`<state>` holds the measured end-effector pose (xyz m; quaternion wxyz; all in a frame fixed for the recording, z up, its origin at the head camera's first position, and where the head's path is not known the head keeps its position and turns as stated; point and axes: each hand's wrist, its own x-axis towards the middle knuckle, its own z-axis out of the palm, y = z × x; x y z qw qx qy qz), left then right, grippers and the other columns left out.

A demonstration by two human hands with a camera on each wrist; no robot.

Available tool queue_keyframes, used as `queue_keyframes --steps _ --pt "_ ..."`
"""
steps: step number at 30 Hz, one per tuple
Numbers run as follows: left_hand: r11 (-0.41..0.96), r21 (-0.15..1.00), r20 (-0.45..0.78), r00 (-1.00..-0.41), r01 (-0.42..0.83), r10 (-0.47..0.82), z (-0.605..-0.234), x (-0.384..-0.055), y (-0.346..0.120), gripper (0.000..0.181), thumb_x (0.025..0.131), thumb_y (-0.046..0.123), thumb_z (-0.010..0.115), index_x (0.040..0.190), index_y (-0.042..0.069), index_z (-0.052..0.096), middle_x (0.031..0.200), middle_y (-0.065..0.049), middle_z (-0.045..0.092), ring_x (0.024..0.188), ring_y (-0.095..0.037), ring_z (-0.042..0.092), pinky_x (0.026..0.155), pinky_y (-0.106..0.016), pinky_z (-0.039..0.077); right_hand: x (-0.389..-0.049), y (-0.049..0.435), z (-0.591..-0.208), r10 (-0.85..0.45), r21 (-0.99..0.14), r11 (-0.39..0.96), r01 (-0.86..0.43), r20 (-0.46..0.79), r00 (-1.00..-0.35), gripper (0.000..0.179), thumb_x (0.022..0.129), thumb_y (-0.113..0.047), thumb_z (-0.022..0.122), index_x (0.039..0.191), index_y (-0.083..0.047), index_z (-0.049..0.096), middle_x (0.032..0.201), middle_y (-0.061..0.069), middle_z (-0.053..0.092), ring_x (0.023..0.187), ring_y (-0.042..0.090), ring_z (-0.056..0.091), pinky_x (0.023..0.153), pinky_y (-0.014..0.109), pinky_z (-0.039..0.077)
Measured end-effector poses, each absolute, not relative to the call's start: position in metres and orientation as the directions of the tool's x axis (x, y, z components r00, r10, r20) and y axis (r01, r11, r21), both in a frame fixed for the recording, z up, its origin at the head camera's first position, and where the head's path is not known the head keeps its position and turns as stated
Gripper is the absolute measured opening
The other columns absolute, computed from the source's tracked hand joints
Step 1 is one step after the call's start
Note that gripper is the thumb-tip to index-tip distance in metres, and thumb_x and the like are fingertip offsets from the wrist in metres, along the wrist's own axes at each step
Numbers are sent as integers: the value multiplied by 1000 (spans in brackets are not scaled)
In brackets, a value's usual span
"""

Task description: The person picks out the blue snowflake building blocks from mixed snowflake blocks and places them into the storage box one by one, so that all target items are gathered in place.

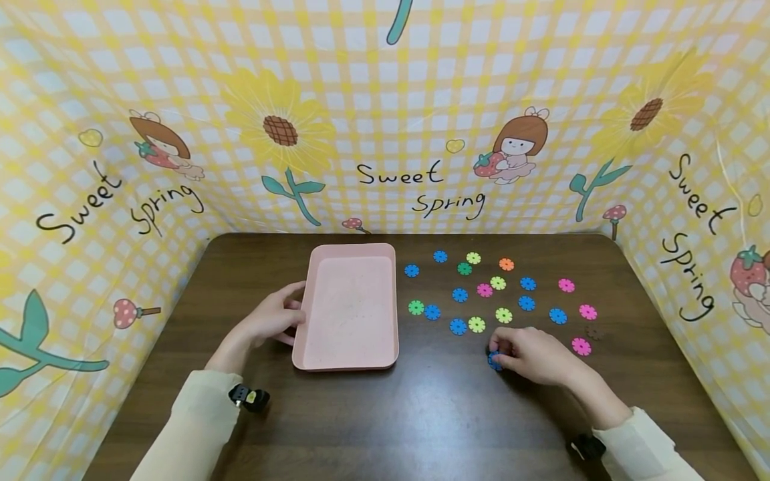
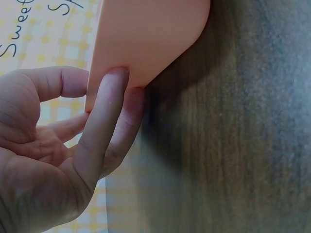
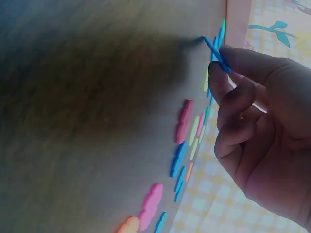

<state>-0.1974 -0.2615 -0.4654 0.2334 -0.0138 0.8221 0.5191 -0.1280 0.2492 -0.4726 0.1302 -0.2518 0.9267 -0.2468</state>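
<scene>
My left hand (image 1: 273, 316) holds the left side of a pink rectangular tray (image 1: 391, 307), some fingertips against its outer wall in the left wrist view. The tray has nothing in it. To the right of the tray, my right hand (image 1: 532, 354) pinches a blue interlocking disc (image 1: 494, 361) with notched edges between thumb and fingertips. In the right wrist view this disc (image 3: 216, 55) is seen edge-on and tilted. Beyond the right hand several similar discs lie flat, among them a yellow disc (image 1: 476, 325), a green disc (image 1: 416, 307) and a pink disc (image 1: 581, 346).
An orange disc (image 1: 506, 264) lies near the back, and a brown disc (image 1: 594, 331) blends into the dark wooden table (image 1: 361, 427) at the right. A yellow checked cloth (image 1: 385, 120) stands as a wall behind the table and at both sides.
</scene>
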Motion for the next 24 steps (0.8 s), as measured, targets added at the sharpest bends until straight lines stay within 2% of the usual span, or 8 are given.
queue_keyframes --steps 5,10,16,24 --pt "463 846 -398 -891 -265 217 -466 -197 -263 83 91 4 58 165 9 21 131 -29 53 98 -31 68 65 -47 63 -133 241 -468 -539 -587 703 -403 -69 -840 4 99 -22 72 97 -21 68 79 -16 60 68 4 54 61 26 49" --pt "465 845 -399 -891 -265 217 -466 -196 -263 84 91 4 59 165 9 21 131 -29 53 97 -30 68 65 -47 63 -140 220 -463 -519 -645 659 -386 -19 -855 4 99 -21 73 102 -20 73 89 -16 67 76 6 61 69 28 54" --pt "461 849 -394 -892 -259 223 -466 -196 -263 83 91 3 59 165 9 21 131 -29 54 99 -31 68 65 -47 63 -150 187 -460 -478 -690 641 -335 -18 -878 9 98 -25 74 105 -21 77 93 -14 69 58 10 50 55 27 47" --pt "466 848 -390 -893 -253 225 -465 -196 -262 83 91 3 58 165 9 21 130 -29 53 99 -31 68 65 -47 63 -160 143 -462 -479 -802 523 -288 3 -878 19 97 -26 75 114 -19 78 100 -7 72 55 12 46 51 27 41"
